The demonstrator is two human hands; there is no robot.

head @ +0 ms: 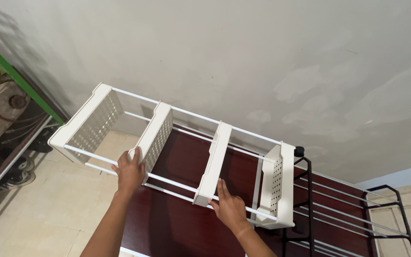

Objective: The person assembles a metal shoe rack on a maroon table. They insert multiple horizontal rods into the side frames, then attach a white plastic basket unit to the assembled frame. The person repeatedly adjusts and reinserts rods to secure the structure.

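Both hands hold the white rack [177,152] — left hand [130,172] wrapped on its front rail, right hand [229,207] flat against a divider.

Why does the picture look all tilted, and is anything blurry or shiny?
In the head view the camera leans, so the wall and the white rack slant. The light is soft and even, with only faint shadows in the top-left corner. The dark red board shows a mild sheen, no harsh glare. The left hand and right hand look sharp; the far left edge is dimmer.
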